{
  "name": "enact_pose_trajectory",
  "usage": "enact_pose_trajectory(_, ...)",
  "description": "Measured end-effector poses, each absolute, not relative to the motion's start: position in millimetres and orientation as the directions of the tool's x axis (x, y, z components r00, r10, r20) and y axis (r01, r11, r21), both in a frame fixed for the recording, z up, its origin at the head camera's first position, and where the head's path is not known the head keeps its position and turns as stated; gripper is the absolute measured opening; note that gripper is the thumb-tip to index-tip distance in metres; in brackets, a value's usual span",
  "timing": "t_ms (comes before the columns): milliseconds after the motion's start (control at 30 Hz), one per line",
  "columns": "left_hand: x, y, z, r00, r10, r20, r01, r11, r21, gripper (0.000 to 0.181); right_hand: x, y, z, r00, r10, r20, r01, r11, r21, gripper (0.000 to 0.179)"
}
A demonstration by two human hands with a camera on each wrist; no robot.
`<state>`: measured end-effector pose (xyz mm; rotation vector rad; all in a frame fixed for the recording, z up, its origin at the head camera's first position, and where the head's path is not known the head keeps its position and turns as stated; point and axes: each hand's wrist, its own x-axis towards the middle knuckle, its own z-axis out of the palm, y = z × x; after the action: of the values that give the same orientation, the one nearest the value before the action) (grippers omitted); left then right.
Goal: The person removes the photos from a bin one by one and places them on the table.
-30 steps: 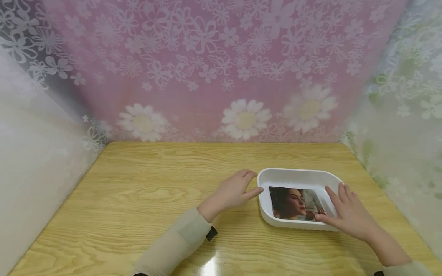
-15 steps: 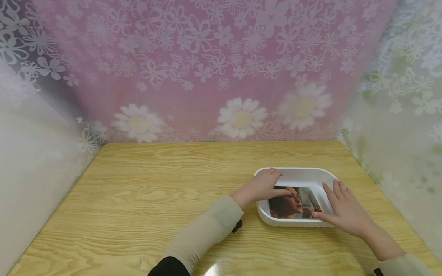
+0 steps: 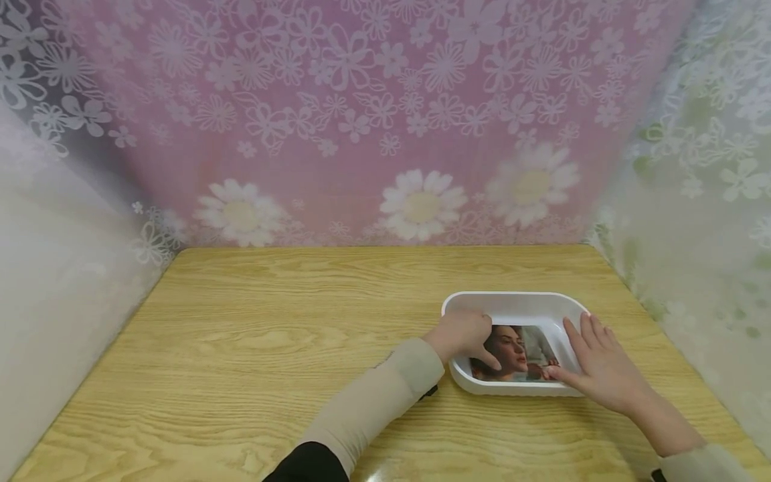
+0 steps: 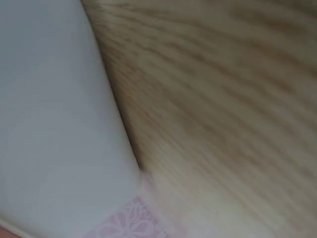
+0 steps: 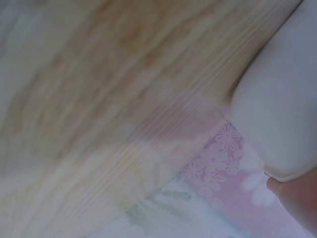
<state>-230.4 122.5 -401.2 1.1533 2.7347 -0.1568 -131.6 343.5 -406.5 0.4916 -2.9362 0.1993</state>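
A white, round-cornered tray (image 3: 530, 300) stands on the right part of the table in the head view. Inside it lies a picture card (image 3: 512, 351) showing a face. My left hand (image 3: 464, 335) reaches over the tray's left end, its thumb spread over the card's left part and apart from the fingers; the fingertips are partly hidden. My right hand (image 3: 608, 375) rests on the tray's right end with fairly straight fingers on the rim and the thumb near the card's right corner. In the right wrist view, part of a finger (image 5: 299, 201) overlaps the tray's rim (image 5: 290, 177).
The tray stands on a wood-grain table (image 3: 271, 348). A pink flowered cloth (image 3: 337, 134) rises behind the table's far edge. Pale side panels (image 3: 680, 234) flank it. Each wrist wears a dark strap.
My left hand has moved right from outside the tray, over its rim and down to the card's left part. The right hand has stayed on the tray's right end.
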Motion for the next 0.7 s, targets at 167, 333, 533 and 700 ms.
enact_pose_trajectory(167, -229.8, 120.0, -403.9, -0.673, 0.719, -0.177, 0.736, 0.674, -0.061, 0.072, -132.1, 342.7, -406.3, -0.931, -0.315, 0.184, -0.337, 0.936, -0.105, 0.088)
enact_pose_trajectory(333, -230.6, 122.0, -408.7, -0.679, 0.708, -0.191, 0.731, 0.676, -0.094, 0.081, -131.7, 342.7, -408.0, -0.931, -0.313, 0.187, -0.337, 0.934, -0.116, 0.087)
enact_pose_trajectory(533, -230.2, 123.4, -409.5, -0.686, 0.702, -0.194, 0.726, 0.676, -0.124, 0.08, -131.6, 342.9, -408.5, -0.931, -0.312, 0.192, -0.336, 0.935, -0.111, 0.087)
enact_pose_trajectory(700, -230.0, 122.0, -409.7, -0.676, 0.72, -0.153, 0.736, 0.666, -0.121, 0.074, -131.8, 342.1, -406.4, -0.935, -0.306, 0.179, -0.328, 0.938, -0.113, 0.087)
